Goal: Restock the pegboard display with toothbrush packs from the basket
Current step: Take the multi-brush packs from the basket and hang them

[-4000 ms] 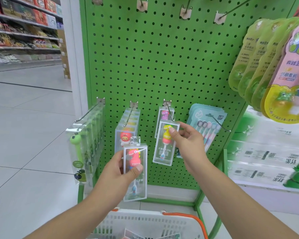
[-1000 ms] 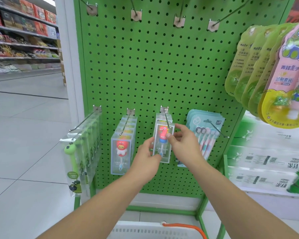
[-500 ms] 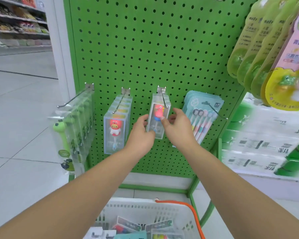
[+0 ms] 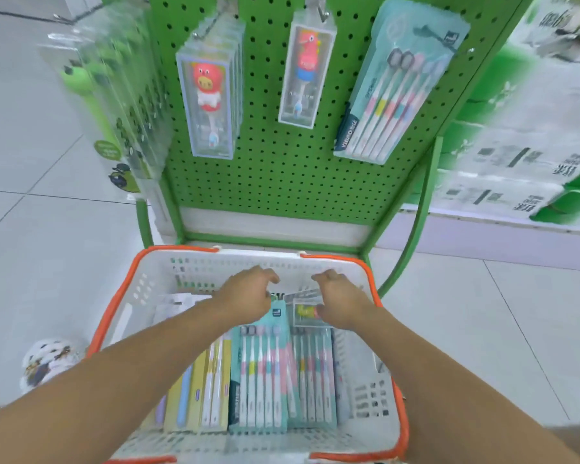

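- Head view: a white basket with an orange rim sits on the tiled floor just in front of the green pegboard, and both bare forearms reach down into its far end.
- The left hand hangs over the packs with its fingers loosely curled downward; it holds nothing that shows, so it reads as relaxed and empty.
- The right hand is just beside it, fingers likewise bent down, its thumb side right over a small clear pack with a yellow figure. Whether it is touching or pinching that pack cannot be told.
- In the basket, flat toothbrush packs lie side by side: a yellow pack on the left, a teal multi-brush pack in the middle, and a second one of the same kind to its right.
- On the pegboard above, a row of clear boxes with a red pig-shaped brush hangs from one hook, and a clear box with a red and blue figure brush hangs from the next hook to the right.
- Further right hangs a teal pack of several brushes, tilted.
- At the left edge of the board, blurred clear packs with green frog brushes hang out to the side.
- Stacked green and white cartons stand to the right of the display, blurred.
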